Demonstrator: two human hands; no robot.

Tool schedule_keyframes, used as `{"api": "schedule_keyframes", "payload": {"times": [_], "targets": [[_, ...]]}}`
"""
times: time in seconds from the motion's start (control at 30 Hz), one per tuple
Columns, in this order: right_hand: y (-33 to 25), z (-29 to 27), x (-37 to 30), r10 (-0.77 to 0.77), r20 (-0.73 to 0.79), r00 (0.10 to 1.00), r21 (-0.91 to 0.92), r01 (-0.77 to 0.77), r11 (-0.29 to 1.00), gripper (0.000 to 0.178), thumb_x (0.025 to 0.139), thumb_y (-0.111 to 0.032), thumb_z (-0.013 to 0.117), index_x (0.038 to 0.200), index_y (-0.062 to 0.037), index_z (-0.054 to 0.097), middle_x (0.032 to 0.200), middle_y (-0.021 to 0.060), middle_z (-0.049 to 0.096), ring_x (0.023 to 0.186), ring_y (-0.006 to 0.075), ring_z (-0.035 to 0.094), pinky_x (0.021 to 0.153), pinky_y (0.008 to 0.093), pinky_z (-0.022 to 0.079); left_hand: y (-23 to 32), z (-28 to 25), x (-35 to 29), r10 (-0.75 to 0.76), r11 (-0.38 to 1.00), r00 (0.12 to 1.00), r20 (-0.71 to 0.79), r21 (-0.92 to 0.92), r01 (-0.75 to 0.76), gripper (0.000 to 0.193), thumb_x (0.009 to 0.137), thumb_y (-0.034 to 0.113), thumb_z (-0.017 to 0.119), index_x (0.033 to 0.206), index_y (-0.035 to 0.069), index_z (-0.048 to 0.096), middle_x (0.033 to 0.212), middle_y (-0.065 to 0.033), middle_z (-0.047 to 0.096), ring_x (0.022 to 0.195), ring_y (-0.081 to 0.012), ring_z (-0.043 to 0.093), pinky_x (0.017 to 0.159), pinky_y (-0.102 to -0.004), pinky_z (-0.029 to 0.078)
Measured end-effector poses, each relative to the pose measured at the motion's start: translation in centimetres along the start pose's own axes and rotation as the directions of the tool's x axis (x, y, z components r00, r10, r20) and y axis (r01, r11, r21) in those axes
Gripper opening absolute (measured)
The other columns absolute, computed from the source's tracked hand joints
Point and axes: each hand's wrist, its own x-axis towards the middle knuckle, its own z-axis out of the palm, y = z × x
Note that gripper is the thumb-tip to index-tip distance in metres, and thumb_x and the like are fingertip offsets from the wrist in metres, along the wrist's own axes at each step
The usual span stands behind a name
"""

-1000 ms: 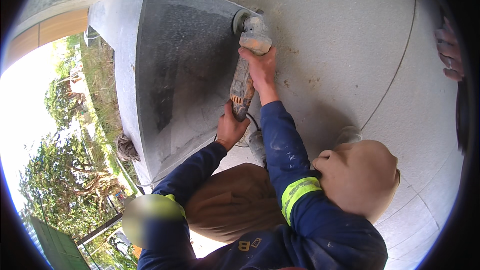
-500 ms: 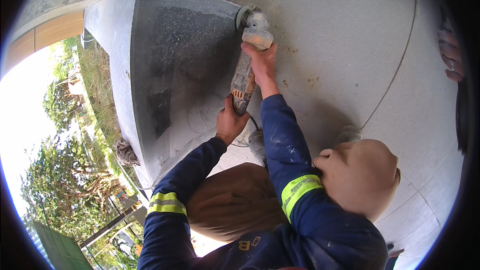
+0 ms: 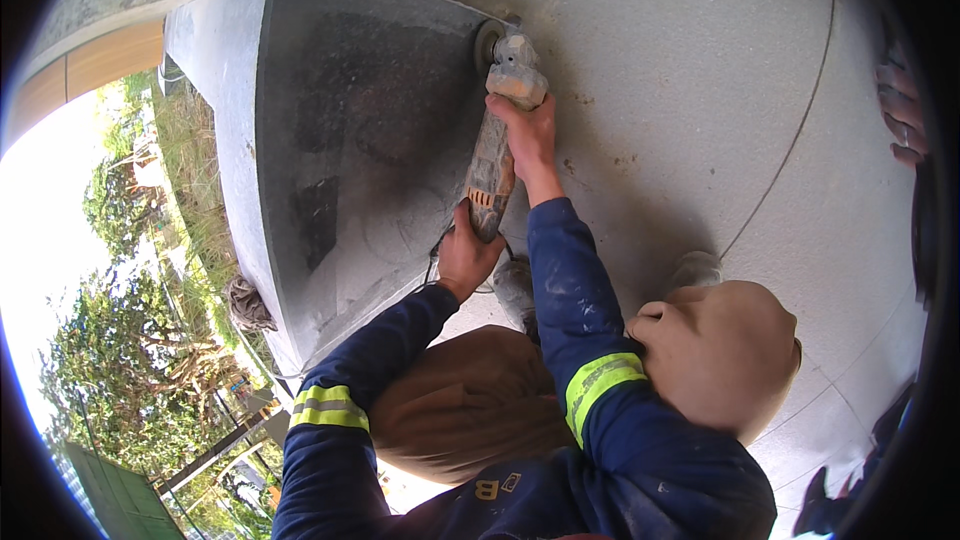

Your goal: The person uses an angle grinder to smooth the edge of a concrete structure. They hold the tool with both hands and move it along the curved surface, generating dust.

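A dusty angle grinder [image 3: 490,162] with orange vents is gripped in both hands. My right hand [image 3: 532,137] wraps round its body just behind the gear head, and my left hand [image 3: 467,254] closes on its rear end. The round grinding disc [image 3: 489,44] is at the right edge of a large grey slab-sided block [image 3: 375,100]; whether they touch I cannot tell. Dark patches mark the block's face. A thin black cable shows by my left hand.
Pale floor [image 3: 680,90] spreads right, crossed by a dark line. My bent brown-clad knees [image 3: 715,355] are close below. A crumpled cloth [image 3: 250,304] lies at the block's left edge, near greenery. At the far right rim is another person's hand [image 3: 902,110].
The grinder and both hands have shifted slightly down and to the right along the block's edge. Dark clothing of another person has come into view at the lower right.
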Motion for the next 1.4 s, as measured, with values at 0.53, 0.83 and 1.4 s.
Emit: {"api": "schedule_keyframes", "payload": {"times": [0.53, 0.83, 1.4], "targets": [[0.5, -0.5, 1.6, 0.055, -0.005, 0.998, 0.035, -0.055, 0.998, 0.071, 0.075, -0.017, 0.087, 0.126, 0.0048, 0.044, 0.118, 0.0179, 0.061, 0.105, 0.0259, 0.063, 0.089, 0.0392, 0.052, 0.6, 0.4, 0.8, 0.026, 0.999, 1.000, -0.001, 0.034, -0.026, 0.077, 0.078, 0.022, 0.074, 0.141, 0.001, 0.034, 0.100, -0.0350, 0.069, 0.094, -0.0548, 0.067, 0.084, -0.0560, 0.055], [0.1, -0.5, 2.1, 0.078, -0.024, 0.997, 0.056, -0.077, 0.995, 0.071, 0.076, -0.018, 0.087, 0.128, 0.0046, 0.044, 0.119, 0.0175, 0.061, 0.105, 0.0252, 0.063, 0.089, 0.0396, 0.053, 0.8, 0.2, 1.4, 0.039, 0.998, 0.999, 0.009, 0.056, -0.039, 0.080, 0.078, 0.022, 0.073, 0.143, 0.001, 0.033, 0.102, -0.0347, 0.069, 0.093, -0.0542, 0.067, 0.084, -0.0559, 0.054], [-0.8, 3.6, -14.5, 0.060, 0.029, 0.998, 0.270, -0.066, 0.961, 0.072, 0.079, -0.010, 0.085, 0.131, 0.0012, 0.036, 0.122, 0.0144, 0.054, 0.111, 0.0232, 0.057, 0.099, 0.0374, 0.048, -3.5, -11.2, -11.3, 0.007, 0.993, 0.999, 0.053, 0.120, -0.014, 0.080, 0.076, 0.024, 0.078, 0.144, 0.007, 0.039, 0.107, -0.0325, 0.069, 0.099, -0.0510, 0.068, 0.083, -0.0538, 0.055]]}}
